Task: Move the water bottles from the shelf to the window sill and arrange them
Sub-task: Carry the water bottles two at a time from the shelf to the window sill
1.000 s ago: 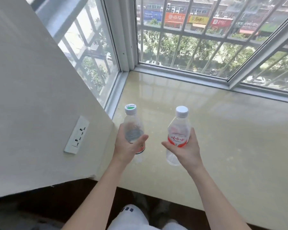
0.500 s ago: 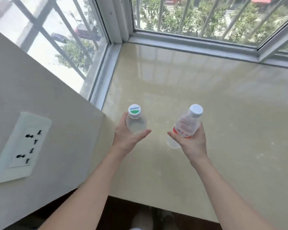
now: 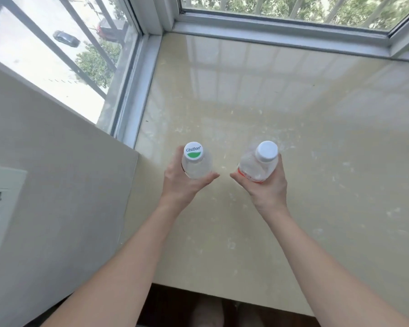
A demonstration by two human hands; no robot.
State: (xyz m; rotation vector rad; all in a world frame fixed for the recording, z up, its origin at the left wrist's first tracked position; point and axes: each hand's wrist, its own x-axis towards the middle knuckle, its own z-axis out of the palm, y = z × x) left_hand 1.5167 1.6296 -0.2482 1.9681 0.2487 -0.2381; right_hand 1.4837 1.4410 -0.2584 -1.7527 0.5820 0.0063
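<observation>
Head: green-cap bottle, white-cap bottle bases hidden by hands.

1. Bright daylight came through the windows at top and left.
2. The glossy sill carried pale reflected glare.
3. Edges bent with wide-angle distortion; the socket looked blurred.

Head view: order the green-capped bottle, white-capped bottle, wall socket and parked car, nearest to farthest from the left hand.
1. green-capped bottle, gripped by left hand
2. white-capped bottle, just right
3. wall socket, far left
4. parked car, outside below
</observation>
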